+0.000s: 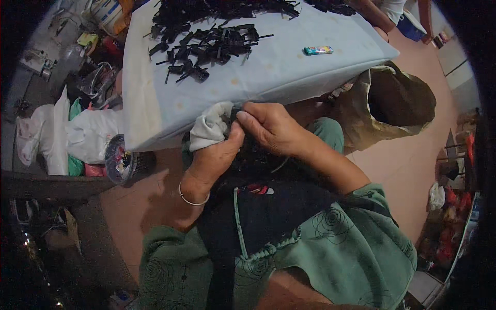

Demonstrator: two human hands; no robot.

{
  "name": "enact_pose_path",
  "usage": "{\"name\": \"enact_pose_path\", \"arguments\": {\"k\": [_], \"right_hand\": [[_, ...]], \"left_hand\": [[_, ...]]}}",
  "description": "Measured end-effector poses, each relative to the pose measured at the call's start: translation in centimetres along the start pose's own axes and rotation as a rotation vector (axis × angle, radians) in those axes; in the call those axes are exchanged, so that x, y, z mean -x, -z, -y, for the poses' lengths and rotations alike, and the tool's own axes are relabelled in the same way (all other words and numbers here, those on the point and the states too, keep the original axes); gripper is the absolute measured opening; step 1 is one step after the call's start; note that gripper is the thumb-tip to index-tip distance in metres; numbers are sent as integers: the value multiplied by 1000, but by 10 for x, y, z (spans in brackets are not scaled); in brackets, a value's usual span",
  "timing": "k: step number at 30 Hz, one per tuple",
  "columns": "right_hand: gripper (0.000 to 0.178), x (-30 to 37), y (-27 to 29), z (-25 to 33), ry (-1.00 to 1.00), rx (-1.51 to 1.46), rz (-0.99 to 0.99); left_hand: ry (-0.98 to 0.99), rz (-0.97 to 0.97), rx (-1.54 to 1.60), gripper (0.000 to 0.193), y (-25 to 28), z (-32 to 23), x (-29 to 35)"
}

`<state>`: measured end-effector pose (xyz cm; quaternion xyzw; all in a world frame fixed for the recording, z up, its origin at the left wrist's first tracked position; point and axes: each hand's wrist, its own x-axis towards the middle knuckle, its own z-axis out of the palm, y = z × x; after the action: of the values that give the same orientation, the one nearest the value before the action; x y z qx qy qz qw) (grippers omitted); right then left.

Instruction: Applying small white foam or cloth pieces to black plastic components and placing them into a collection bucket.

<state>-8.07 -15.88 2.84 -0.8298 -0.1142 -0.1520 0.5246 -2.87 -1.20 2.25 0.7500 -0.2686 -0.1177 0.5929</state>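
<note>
In front of the table's near edge, my two hands meet closely above my lap. White cloth covers the fingers of my left hand, which wears a bangle at the wrist; its thumb is pressed inward. My right hand is closed, with thumb and index finger pinched together beside the cloth. Between the hands shows a bit of a small black part; most of it is hidden by the fingers. On the table beyond lies a heap of black plastic parts with thin protruding stems.
The table has a pale cover. A small colourful packet lies on its right side. An open brown sack stands at the right. White bags and a dark basket are at the left. Another person's arm shows at the far right.
</note>
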Motion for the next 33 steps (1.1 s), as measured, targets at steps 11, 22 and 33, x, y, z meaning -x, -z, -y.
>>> {"name": "enact_pose_path", "arguments": {"k": [11, 22, 33], "right_hand": [[27, 0, -24, -18, -188, -192, -97], [29, -1, -16, -12, -232, -50, 48], [30, 5, -41, -32, -257, -199, -127]], "left_hand": [[-238, -67, -466, 25, -2, -3, -2], [-263, -128, -457, 26, -1, 13, 1], [-439, -183, -606, 25, -7, 14, 2]]}}
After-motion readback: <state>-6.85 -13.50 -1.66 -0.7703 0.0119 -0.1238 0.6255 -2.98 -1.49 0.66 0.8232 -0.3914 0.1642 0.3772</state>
